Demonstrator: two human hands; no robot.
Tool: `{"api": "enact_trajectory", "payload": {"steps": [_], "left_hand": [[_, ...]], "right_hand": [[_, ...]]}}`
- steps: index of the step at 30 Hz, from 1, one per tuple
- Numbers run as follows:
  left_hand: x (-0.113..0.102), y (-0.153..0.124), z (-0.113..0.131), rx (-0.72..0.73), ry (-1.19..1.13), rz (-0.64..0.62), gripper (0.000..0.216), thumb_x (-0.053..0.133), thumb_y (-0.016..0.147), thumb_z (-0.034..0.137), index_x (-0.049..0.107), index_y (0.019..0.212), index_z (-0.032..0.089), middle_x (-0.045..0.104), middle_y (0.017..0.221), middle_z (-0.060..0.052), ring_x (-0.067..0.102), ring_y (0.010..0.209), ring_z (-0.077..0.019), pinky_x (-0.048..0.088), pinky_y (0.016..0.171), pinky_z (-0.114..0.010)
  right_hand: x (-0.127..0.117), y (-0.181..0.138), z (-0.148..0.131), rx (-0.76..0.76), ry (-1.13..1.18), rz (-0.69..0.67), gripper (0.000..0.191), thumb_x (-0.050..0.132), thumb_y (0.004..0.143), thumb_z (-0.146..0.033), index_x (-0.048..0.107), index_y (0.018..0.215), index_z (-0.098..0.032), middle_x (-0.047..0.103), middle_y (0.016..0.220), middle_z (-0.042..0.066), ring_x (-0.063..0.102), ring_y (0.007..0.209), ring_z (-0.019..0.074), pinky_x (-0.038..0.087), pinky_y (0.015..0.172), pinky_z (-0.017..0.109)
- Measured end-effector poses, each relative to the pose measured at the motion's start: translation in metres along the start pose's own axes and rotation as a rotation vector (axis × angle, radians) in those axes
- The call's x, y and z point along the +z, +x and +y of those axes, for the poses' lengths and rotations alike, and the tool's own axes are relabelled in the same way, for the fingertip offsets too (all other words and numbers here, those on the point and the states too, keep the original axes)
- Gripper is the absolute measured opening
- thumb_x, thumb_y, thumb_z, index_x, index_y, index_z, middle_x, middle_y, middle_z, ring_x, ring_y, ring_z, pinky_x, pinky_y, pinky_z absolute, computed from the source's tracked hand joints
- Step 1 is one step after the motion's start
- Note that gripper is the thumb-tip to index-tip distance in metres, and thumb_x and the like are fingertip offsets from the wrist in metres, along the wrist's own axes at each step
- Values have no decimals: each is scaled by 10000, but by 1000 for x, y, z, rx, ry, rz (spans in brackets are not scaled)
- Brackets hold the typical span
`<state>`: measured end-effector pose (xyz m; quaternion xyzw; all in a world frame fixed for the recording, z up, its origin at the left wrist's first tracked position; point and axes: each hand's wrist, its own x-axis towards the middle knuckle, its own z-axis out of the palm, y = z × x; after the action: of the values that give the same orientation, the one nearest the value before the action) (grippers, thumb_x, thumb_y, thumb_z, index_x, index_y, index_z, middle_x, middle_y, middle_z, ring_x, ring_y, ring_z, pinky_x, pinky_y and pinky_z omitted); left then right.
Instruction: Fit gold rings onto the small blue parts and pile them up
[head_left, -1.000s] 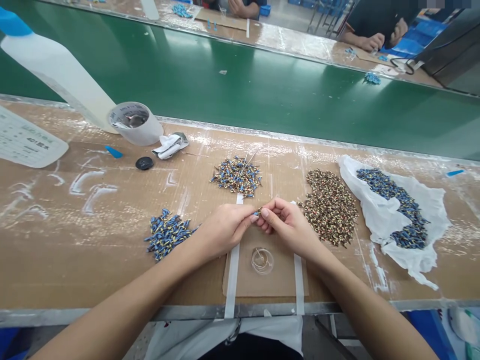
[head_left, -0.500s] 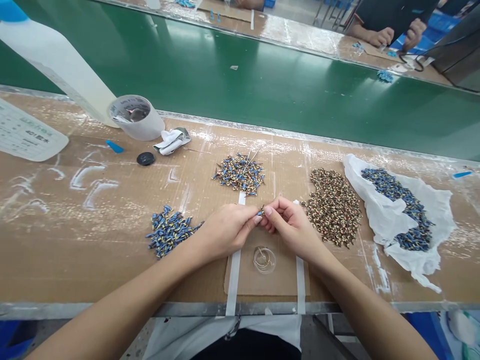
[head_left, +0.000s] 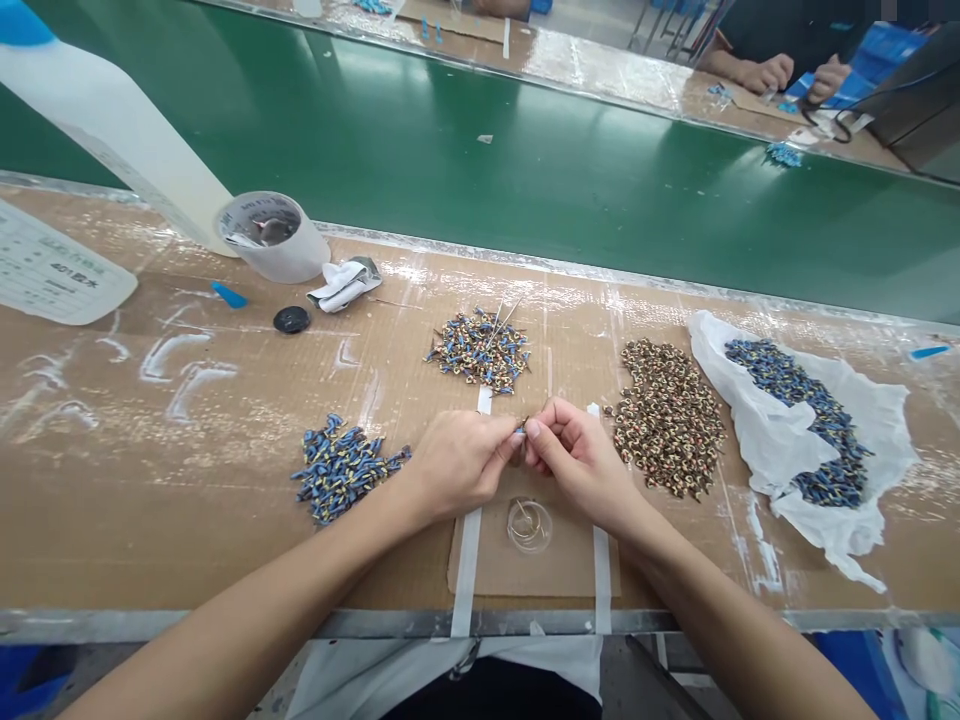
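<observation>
My left hand [head_left: 457,462] and my right hand [head_left: 581,460] meet fingertip to fingertip over a taped cardboard square [head_left: 525,560], both pinched on one tiny part [head_left: 521,428] that shows a bit of blue. A small clear dish [head_left: 529,525] lies just below the hands. A heap of blue pieces [head_left: 341,467] lies left of my left hand. A mixed blue and brass heap [head_left: 480,348] sits beyond the hands. A heap of brass-coloured rings [head_left: 667,415] lies right of my right hand.
A white cloth [head_left: 795,440] with dark blue parts [head_left: 810,420] lies at the right. At the back left stand a white bottle [head_left: 112,120], a tape roll [head_left: 271,235], a black cap [head_left: 291,319] and a crumpled wipe [head_left: 343,283]. A green conveyor belt [head_left: 525,170] runs behind; another person's hands [head_left: 780,72] work across it.
The hands stay pinched together on the small part, shifting only slightly. The view has tilted and drifted a little.
</observation>
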<state>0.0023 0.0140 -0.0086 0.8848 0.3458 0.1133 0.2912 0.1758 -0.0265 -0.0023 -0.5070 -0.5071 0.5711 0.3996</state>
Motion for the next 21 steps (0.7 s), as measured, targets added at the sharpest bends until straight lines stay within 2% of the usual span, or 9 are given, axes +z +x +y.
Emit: {"api": "enact_trajectory", "payload": {"steps": [6,9,11,14,17,21], "left_hand": [[-1,-1,3,-18,8,24,311,344,973,285,582,800,184,658,739,-36,602,655,-187,362,612,-285],[-1,0,3,-29,-56,38,295,360,971,264,583,798,177,638,717,-25,579,638,-164,356,609,-271],[-3,1,2,-48,-140,65,304,370,975,265,581,778,170,617,697,-14,560,627,-145,357,609,-257],[-8,4,0,-133,-314,135,350,376,985,318,589,756,161,536,596,17,493,550,-116,343,561,-235],[-17,5,-5,-252,-417,227,384,374,986,391,615,799,158,472,543,39,436,499,-107,320,507,-222],[-29,5,-14,-330,-172,362,379,418,968,401,597,738,159,432,530,44,407,504,-107,284,519,-234]], "right_hand": [[1,0,0,-7,-8,-22,287,545,946,-410,473,781,-187,565,640,-18,503,586,104,412,565,237],[-2,2,0,19,62,-47,265,531,957,-399,489,808,-184,579,673,-12,527,610,102,430,587,236],[-4,3,1,47,122,-72,223,525,960,-396,519,897,-182,589,719,-9,546,634,102,441,598,235],[-7,5,2,68,166,-83,237,529,956,-406,526,1055,-191,598,790,-2,560,656,103,457,609,240],[-8,4,2,78,139,-95,259,530,950,-421,540,1051,-182,606,812,10,562,669,107,470,632,251],[-6,2,0,81,65,-139,259,527,948,-419,570,1010,-172,620,827,24,573,709,118,477,667,260]]}}
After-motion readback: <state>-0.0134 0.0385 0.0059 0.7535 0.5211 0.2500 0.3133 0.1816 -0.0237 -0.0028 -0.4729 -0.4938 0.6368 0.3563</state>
